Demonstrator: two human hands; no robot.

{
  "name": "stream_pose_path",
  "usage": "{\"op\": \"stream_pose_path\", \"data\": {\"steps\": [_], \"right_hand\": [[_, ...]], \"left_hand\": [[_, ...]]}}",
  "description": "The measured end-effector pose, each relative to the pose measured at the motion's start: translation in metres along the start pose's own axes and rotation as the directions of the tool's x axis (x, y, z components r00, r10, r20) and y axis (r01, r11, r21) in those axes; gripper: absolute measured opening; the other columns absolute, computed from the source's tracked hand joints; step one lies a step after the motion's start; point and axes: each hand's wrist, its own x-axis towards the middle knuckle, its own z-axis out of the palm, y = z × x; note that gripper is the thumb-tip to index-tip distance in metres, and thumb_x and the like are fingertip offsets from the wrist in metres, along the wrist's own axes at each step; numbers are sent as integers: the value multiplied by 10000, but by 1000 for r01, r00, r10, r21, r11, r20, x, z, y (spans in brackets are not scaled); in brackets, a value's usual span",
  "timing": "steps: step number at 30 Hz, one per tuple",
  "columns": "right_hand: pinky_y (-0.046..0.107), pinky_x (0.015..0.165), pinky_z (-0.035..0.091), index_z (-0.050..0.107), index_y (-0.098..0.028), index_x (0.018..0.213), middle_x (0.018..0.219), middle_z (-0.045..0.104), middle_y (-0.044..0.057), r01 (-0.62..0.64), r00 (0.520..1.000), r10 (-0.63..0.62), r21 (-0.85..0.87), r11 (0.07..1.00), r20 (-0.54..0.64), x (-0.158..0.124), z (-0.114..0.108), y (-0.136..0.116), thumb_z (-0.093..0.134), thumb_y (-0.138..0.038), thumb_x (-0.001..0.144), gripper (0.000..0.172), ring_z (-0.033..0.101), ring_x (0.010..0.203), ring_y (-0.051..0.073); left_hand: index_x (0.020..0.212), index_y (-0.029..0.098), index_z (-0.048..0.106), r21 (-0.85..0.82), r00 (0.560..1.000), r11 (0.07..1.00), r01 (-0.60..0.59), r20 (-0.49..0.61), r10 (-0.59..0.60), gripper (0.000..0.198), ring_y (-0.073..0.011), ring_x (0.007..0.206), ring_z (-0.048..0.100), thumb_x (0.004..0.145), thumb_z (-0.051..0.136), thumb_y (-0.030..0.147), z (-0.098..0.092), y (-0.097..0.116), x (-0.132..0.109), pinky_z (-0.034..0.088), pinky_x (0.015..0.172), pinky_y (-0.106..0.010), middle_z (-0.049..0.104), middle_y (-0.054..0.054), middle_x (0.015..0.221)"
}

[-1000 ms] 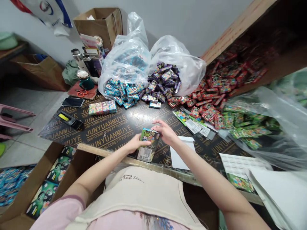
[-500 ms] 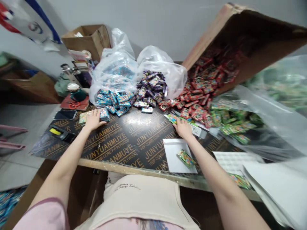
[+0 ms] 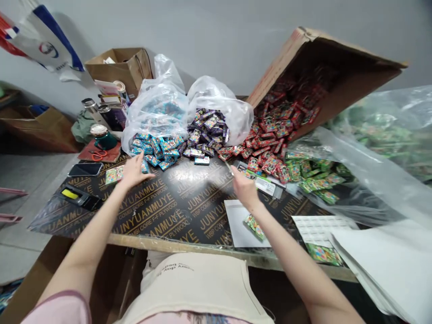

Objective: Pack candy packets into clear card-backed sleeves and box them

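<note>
My left hand (image 3: 134,172) rests over a short row of small printed packs (image 3: 114,175) at the left of the dark plywood tabletop. Its fingers and thumb are spread, and a blue pack (image 3: 144,167) shows beside them. My right hand (image 3: 243,185) is closed in front of the red packs. A thin, light-coloured object (image 3: 228,168) sticks out from its fingers; its kind is unclear. Just beyond this hand lies a flat green-edged packet with a white label (image 3: 265,186). Below it, a green pack (image 3: 254,227) sits on a white sheet (image 3: 234,225).
Piles of blue packs (image 3: 158,150), purple packs (image 3: 205,130), red packs (image 3: 270,139) and green packs (image 3: 313,175) line the back, spilling from plastic bags and a tilted carton (image 3: 273,72). A phone (image 3: 85,169), a black device (image 3: 79,198) and scissors (image 3: 98,155) lie left.
My right hand has lifted off the flat packet and moved slightly left, closing on a thin object. My left hand stays at the row of packs, its thumb spread. The camera view has shifted slightly.
</note>
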Motion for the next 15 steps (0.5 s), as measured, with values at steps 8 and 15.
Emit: {"op": "stream_pose_path", "data": {"steps": [8,15], "right_hand": [[435,1011,444,552,-246,1290,1257,613,87,52,993,-108,709,703,35,-34,2,-158,404,-299,925,397,575,1154,249],[346,806,433,625,-205,960,855,611,50,23,998,-58,726,688,23,8,-27,-111,588,-416,833,249,557,832,204]], "left_hand": [[1256,139,545,-957,958,-45,285,285,14,786,-283,1135,579,720,487,711,95,172,-83,442,964,-376,630,-140,1197],[1061,126,662,-831,839,-132,540,521,154,582,-275,935,652,682,616,565,77,171,-115,496,794,-344,716,-118,951]]}}
